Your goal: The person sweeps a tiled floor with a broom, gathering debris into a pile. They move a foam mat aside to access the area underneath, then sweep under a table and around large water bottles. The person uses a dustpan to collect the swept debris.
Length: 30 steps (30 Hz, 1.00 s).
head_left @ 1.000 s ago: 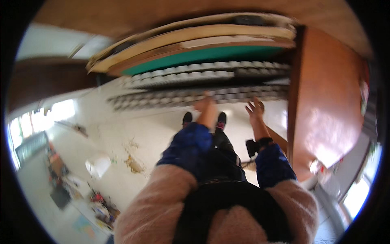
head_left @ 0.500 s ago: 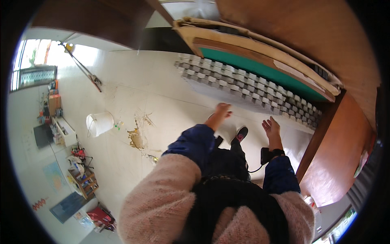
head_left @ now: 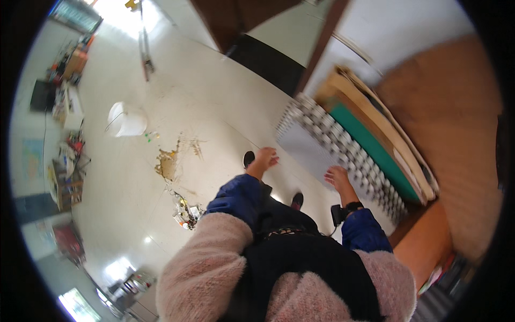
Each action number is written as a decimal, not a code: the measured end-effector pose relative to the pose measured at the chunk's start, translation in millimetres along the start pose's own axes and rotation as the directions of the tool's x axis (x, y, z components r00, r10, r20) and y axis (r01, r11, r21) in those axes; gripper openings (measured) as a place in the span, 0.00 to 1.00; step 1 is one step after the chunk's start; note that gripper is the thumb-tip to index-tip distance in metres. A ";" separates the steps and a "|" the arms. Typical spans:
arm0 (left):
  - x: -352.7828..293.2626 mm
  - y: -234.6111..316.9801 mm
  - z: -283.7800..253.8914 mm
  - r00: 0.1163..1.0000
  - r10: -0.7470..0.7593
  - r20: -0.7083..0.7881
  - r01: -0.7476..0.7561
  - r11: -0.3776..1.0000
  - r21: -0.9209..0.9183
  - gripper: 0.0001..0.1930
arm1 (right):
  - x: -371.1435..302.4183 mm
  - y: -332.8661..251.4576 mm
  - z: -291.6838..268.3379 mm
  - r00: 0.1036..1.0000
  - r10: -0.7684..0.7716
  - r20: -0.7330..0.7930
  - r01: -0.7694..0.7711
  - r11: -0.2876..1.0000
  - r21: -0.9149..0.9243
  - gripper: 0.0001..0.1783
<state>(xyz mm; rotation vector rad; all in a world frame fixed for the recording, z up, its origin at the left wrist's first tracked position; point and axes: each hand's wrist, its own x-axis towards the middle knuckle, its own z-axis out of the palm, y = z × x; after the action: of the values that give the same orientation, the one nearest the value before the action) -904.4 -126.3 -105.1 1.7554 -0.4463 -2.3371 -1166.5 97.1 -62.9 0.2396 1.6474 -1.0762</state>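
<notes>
My left hand [head_left: 265,159] hangs over the pale floor with its fingers apart and nothing in it. Farther right, my right hand [head_left: 336,176] is also open and holds nothing, its fingers slightly bent. It is nearest to a white-and-grey checkered stack [head_left: 343,155] with a notched edge, which leans at the right; whether the fingertips touch it I cannot tell. Behind the stack stand a green board [head_left: 370,155] and a flattened brown cardboard piece [head_left: 348,91]. On my right wrist is a small black device [head_left: 337,214] with a cable.
To the left stands a white bucket [head_left: 129,119]. A brown patch of dirt [head_left: 167,163] and a small heap of litter [head_left: 185,212] lie on the floor. A long-handled tool [head_left: 145,51] is at the far left. Brown wooden panels [head_left: 440,134] stand at the right.
My view has turned, and the stack and boards now stand more steeply at the right. My feet have shifted in a step. Both hands stay empty.
</notes>
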 end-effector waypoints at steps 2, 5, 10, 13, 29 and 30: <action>-6.8 29.5 -39.4 0.991 0.043 0.130 -0.038 0.999 -0.034 0.15 | 8.2 -21.2 47.9 1.000 0.018 -0.023 -0.019 0.999 -0.042 0.12; -23.4 106.7 -118.2 0.996 -0.068 0.065 0.070 0.997 -0.035 0.18 | 25.3 -46.1 133.4 0.978 0.153 -0.142 -0.168 0.981 -0.097 0.09; -43.5 299.2 -267.4 0.978 0.179 -0.104 -0.189 0.977 -0.097 0.18 | 70.3 -135.4 327.2 0.999 -0.001 0.036 0.004 0.995 -0.095 0.12; -58.8 386.3 -334.5 0.949 0.201 -0.243 -0.251 0.948 -0.194 0.19 | 70.9 -181.0 429.5 0.992 -0.048 0.119 0.073 0.973 -0.221 0.11; -65.0 514.0 -657.8 0.779 -0.048 -0.625 -0.534 0.470 -0.703 0.06 | 185.2 -383.1 1071.0 0.927 0.089 0.364 0.228 0.636 -0.737 0.09; -61.3 510.9 -675.9 0.743 -0.038 -0.668 -0.595 0.418 -0.686 0.06 | 183.8 -380.0 1118.0 0.900 0.103 0.424 0.273 0.626 -0.731 0.10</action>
<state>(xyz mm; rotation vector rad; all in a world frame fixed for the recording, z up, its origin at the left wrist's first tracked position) -255.9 -671.8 -46.1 1.4933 0.4869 -1.1601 -729.9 -1014.0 -7.7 -0.6353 1.5631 -0.3338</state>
